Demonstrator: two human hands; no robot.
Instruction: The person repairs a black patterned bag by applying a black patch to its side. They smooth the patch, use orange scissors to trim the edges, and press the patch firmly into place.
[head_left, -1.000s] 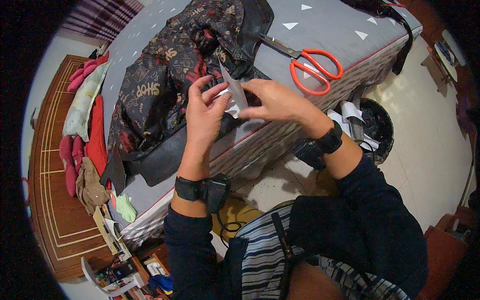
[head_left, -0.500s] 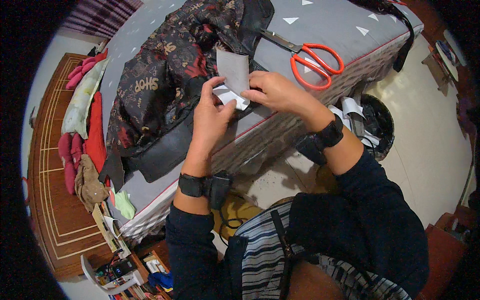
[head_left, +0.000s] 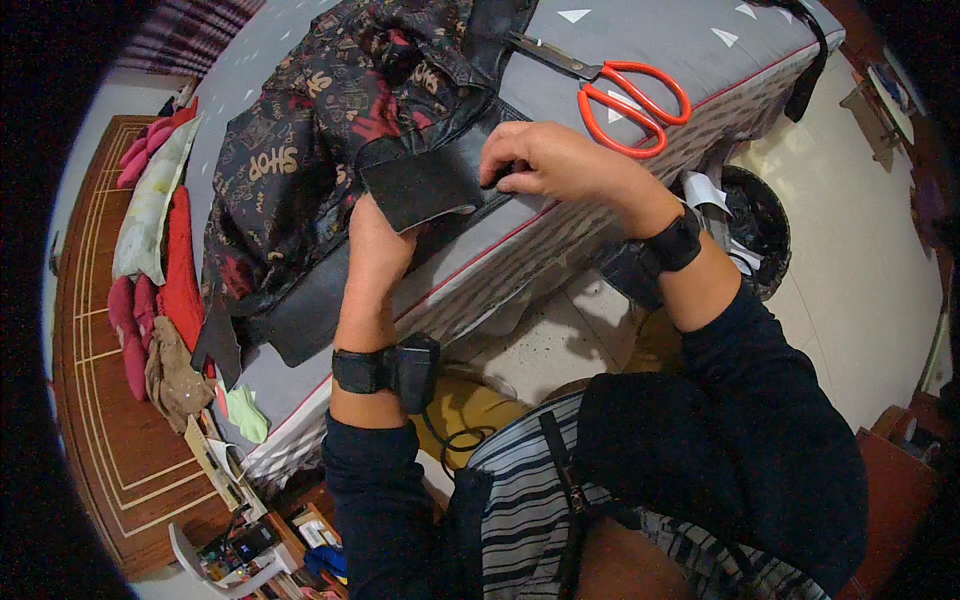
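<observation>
My left hand (head_left: pixel 373 245) is under a black rectangular piece (head_left: pixel 420 182), which hides its fingers. At the piece's right edge, my right hand (head_left: pixel 530 160) has curled fingers; what lies between them is too dark to make out. Under and around both hands spreads a black jacket (head_left: pixel 295 170) with a printed, red-flecked lining and dark smooth panels, lying on the grey mattress (head_left: pixel 550 30). Orange-handled scissors (head_left: pixel 635 120) rest on the mattress to the right of the jacket, blades toward the upper left.
Pink, red and brown cloths (head_left: pixel 175 375) pile along the wooden headboard (head_left: pixel 90 420) at left. Below the bed's right edge stands a black bin (head_left: pixel 760 240) with white scraps. A dark strap (head_left: pixel 815 75) hangs over the far corner. A cluttered shelf (head_left: pixel 300 535) is at bottom left.
The white paper between my hands has gone out of sight, and the black piece now covers my left fingers. My left hand has shifted left; my right hand has risen slightly.
</observation>
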